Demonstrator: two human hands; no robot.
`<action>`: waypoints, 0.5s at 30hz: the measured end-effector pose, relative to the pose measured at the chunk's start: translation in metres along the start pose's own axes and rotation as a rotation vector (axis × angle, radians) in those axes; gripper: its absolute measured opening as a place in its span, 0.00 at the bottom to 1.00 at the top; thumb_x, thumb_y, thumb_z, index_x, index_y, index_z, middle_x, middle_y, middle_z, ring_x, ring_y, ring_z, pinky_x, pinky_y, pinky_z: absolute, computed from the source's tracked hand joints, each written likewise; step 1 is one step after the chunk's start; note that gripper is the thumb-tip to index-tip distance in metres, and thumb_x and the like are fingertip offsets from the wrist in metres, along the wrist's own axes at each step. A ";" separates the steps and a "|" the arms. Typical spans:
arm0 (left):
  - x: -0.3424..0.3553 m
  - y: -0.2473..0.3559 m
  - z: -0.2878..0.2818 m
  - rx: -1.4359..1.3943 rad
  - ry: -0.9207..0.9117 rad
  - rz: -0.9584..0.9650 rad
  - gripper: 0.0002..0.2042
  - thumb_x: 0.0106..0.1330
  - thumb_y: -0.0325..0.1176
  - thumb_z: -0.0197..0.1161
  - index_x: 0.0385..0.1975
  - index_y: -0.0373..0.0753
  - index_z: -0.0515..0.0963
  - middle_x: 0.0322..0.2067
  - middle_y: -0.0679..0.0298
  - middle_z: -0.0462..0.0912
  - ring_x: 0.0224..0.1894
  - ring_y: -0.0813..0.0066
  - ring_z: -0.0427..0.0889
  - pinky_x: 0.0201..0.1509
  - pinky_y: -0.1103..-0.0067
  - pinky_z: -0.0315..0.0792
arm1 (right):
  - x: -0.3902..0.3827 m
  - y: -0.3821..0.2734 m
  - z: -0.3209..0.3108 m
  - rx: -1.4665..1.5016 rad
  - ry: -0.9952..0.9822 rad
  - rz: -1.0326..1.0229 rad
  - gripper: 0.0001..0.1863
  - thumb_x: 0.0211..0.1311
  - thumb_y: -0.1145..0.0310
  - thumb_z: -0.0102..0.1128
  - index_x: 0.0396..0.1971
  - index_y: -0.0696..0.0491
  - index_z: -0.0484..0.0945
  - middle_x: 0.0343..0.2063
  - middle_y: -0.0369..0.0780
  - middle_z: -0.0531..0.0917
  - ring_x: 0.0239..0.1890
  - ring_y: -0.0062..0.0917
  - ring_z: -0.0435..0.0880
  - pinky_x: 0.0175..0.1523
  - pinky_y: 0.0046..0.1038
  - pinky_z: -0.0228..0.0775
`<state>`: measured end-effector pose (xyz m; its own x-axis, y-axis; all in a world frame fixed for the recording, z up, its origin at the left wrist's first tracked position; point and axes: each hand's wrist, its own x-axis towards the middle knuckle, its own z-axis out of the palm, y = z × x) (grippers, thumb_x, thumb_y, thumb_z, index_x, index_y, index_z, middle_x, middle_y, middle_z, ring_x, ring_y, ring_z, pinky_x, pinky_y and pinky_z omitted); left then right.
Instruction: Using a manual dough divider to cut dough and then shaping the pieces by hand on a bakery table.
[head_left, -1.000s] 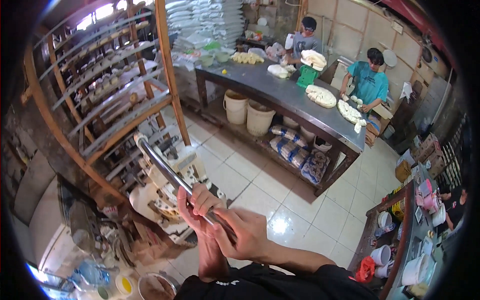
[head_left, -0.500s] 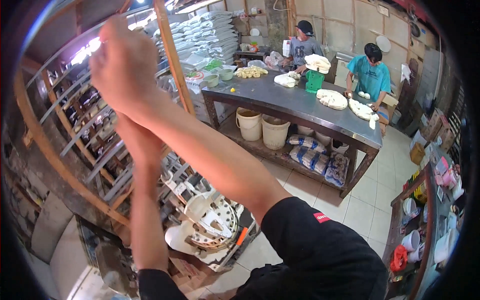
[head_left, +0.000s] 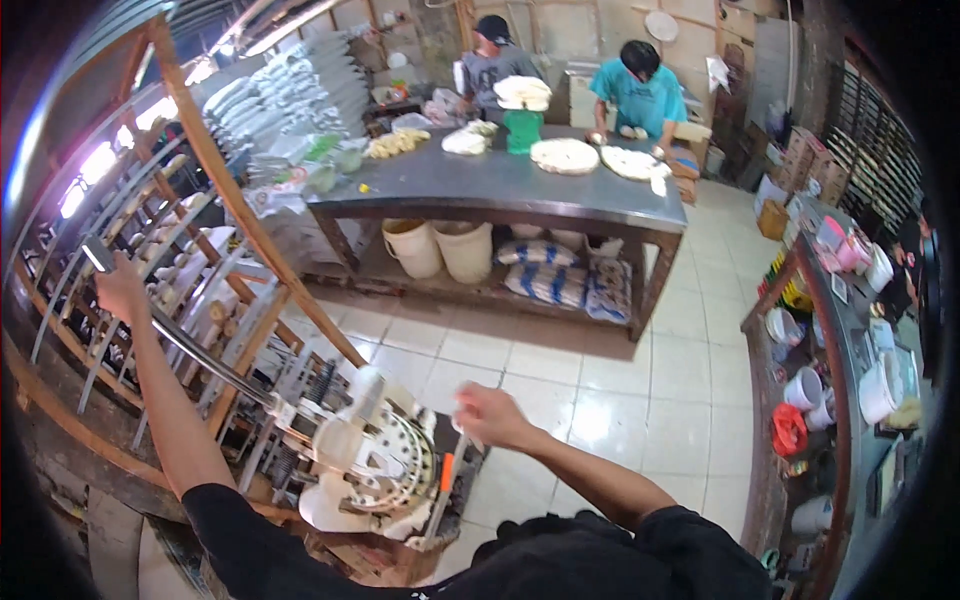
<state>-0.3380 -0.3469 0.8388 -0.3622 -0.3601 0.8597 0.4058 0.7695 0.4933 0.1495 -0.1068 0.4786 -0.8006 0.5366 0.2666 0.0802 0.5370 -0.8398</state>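
My left hand (head_left: 122, 288) is wrapped round the upper end of a long metal lever (head_left: 215, 358). The lever slants down to a white machine with a round, holed plate (head_left: 390, 455), which stands low in front of me. My right hand (head_left: 490, 415) hangs just right of the machine, above the tiled floor. Its fingers are bent and slightly blurred, so whether they hold anything is unclear. Close below that hand, an orange-marked bar (head_left: 446, 472) runs along the machine's right side.
Wooden-framed racks (head_left: 230, 190) rise at the left. Ahead, a metal-topped table (head_left: 440, 185) carries dough (head_left: 565, 156) and a green scale (head_left: 522, 132); two people work behind it. Buckets (head_left: 463, 252) stand on its lower shelf. A cluttered bench (head_left: 850, 330) lines the right.
My hands, raised close together at the upper left before, are now apart. The left has come down on the lever; the right has swung down and right beside the machine. The view has shifted too.
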 end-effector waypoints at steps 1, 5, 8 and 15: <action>-0.032 0.029 -0.018 -0.196 -0.016 0.042 0.28 0.61 0.52 0.62 0.41 0.26 0.80 0.37 0.41 0.84 0.41 0.43 0.83 0.45 0.55 0.76 | -0.040 0.061 -0.005 -0.036 0.048 0.253 0.19 0.53 0.57 0.65 0.38 0.57 0.77 0.23 0.44 0.81 0.28 0.33 0.83 0.33 0.34 0.73; -0.153 0.099 -0.144 -0.767 -0.130 0.032 0.16 0.62 0.44 0.70 0.35 0.34 0.82 0.27 0.61 0.84 0.28 0.77 0.80 0.32 0.74 0.74 | -0.173 0.179 -0.020 -0.196 -0.128 0.679 0.21 0.51 0.55 0.64 0.40 0.54 0.80 0.36 0.48 0.85 0.41 0.39 0.84 0.48 0.38 0.76; -0.246 0.114 -0.208 -1.116 -0.324 0.210 0.11 0.61 0.31 0.72 0.20 0.39 0.77 0.20 0.75 0.77 0.22 0.92 0.68 0.24 0.86 0.58 | -0.210 0.213 -0.020 -0.202 -0.215 0.619 0.22 0.51 0.55 0.65 0.42 0.54 0.79 0.33 0.46 0.85 0.38 0.37 0.85 0.46 0.37 0.77; -0.255 0.129 -0.227 -1.316 -0.395 0.205 0.16 0.64 0.26 0.67 0.14 0.42 0.72 0.16 0.79 0.70 0.21 0.92 0.60 0.26 0.87 0.51 | -0.178 0.195 -0.029 -0.138 -0.332 0.475 0.18 0.55 0.58 0.63 0.41 0.55 0.79 0.32 0.46 0.86 0.38 0.37 0.86 0.45 0.35 0.77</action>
<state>-0.0030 -0.2756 0.7131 -0.3218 0.0387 0.9460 0.8835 -0.3471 0.3147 0.3253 -0.0787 0.2813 -0.7994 0.5183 -0.3039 0.5334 0.3794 -0.7560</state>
